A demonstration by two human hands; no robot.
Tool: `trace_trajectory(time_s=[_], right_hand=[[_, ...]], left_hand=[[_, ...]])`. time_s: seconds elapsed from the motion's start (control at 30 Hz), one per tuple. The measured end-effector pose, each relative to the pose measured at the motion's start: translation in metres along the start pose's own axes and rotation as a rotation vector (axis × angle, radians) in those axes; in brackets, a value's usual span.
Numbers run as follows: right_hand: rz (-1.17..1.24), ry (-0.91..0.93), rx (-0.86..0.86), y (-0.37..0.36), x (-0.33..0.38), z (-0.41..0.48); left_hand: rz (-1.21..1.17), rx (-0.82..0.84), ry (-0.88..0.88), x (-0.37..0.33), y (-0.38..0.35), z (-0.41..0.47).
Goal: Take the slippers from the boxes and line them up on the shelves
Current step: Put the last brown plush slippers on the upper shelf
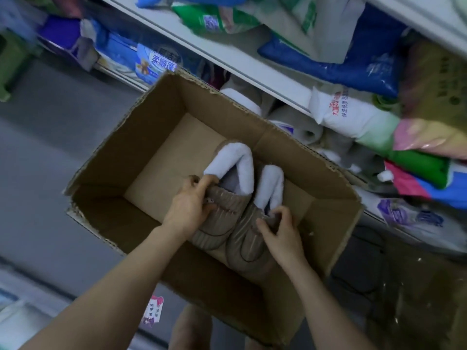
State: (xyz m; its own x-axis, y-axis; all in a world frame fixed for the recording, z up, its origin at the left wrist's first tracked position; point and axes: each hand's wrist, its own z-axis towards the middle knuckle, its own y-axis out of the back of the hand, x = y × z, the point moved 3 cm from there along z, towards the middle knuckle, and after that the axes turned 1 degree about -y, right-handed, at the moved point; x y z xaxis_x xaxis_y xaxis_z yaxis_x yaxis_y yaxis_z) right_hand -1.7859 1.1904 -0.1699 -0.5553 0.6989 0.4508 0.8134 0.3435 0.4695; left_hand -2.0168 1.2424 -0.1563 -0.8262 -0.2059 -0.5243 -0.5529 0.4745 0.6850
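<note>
Single view, worn on the head, wide-angle. Looks forward and steeply down from close above an open cardboard box (156, 137) filling the middle of the frame. Centres on the slippers (227, 223) inside it, with the left hand (188, 210) and right hand (280, 233) reaching in from the bottom edge on bare forearms. Tilts strongly, setting the shelves (227, 59) on a diagonal from upper left to lower right. Takes in grey floor (50, 147) at the left. Blurs toward the corners.
</note>
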Motion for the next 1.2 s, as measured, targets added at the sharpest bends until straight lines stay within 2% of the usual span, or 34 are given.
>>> trace_trajectory(time_s=[0.07,0.1,0.2,0.3,0.53,0.63,0.77,0.9,1.2], right_hand=[[0.284,-0.101,0.026,-0.010,-0.009,0.004],[0.317,-0.143,0.023,-0.015,-0.014,0.007],[0.173,-0.249,0.011,-0.025,-0.032,0.013],[0.276,-0.323,0.092,-0.038,-0.043,0.019],[0.390,-0.251,0.094,-0.034,-0.044,0.027],[0.421,-0.183,0.078,-0.022,-0.035,0.011],[0.449,-0.100,0.016,0.008,-0.015,-0.023],[0.413,-0.047,-0.018,0.036,-0.004,-0.068],[0.492,0.206,-0.194,0.108,-0.001,-0.186]], left_hand=[[-0.103,-0.027,0.036,0.004,0.001,0.004],[-0.150,-0.022,0.087,0.010,-0.002,0.007],[-0.262,0.064,0.251,0.030,-0.018,0.019],[-0.308,0.125,0.362,0.048,-0.036,0.027],[-0.330,0.179,0.406,0.056,-0.028,0.028],[-0.405,0.235,0.359,0.048,-0.016,0.017],[-0.597,0.181,0.365,0.018,0.009,-0.004],[-0.647,0.159,0.374,-0.013,0.040,-0.035],[-0.740,0.164,0.124,-0.100,0.097,-0.119]])
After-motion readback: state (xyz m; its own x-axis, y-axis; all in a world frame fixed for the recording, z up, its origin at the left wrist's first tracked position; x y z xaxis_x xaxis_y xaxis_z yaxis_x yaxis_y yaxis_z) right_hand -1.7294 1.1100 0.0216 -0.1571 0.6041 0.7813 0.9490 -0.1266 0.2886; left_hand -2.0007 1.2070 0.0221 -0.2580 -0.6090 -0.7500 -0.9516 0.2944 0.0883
